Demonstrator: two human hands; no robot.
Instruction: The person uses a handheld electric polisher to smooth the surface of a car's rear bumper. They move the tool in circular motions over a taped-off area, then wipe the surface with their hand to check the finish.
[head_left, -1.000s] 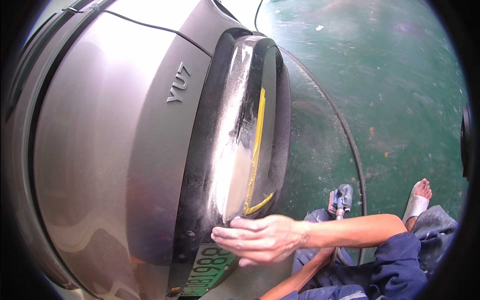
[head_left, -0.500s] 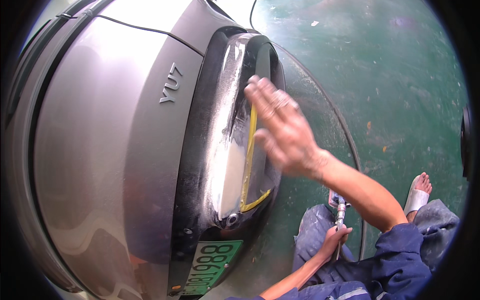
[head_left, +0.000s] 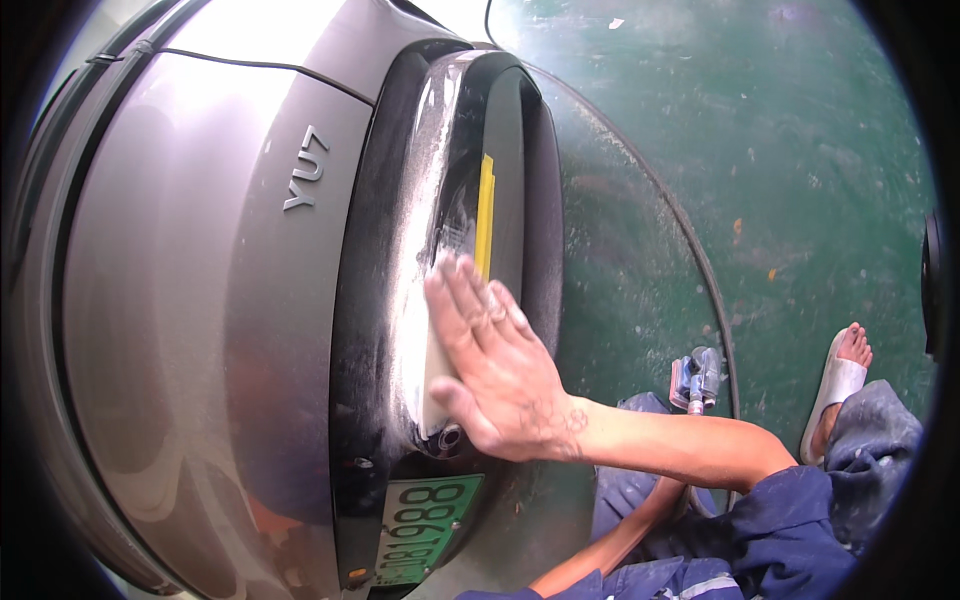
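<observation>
My right hand (head_left: 500,380) lies flat, fingers stretched out, on the black rear panel (head_left: 520,160) of a silver car (head_left: 190,300). It presses a pale sanding pad (head_left: 432,375) against the panel. A white dusty band (head_left: 425,180) runs up the panel above the pad, beside a yellow tape strip (head_left: 486,215). My left forearm (head_left: 620,540) rises from the lower edge, and its hand is hidden behind my right forearm. A small blue-grey air tool (head_left: 697,375) sticks up just above that spot.
A green number plate (head_left: 420,530) sits below my right hand. A thin hose (head_left: 690,250) curves over the green painted floor (head_left: 800,150) to the right. My foot in a white slipper (head_left: 840,385) rests at the right, by my blue trouser legs.
My right hand slid from beside the number plate up the panel, then back down to the lower middle. The air tool stayed by my knee.
</observation>
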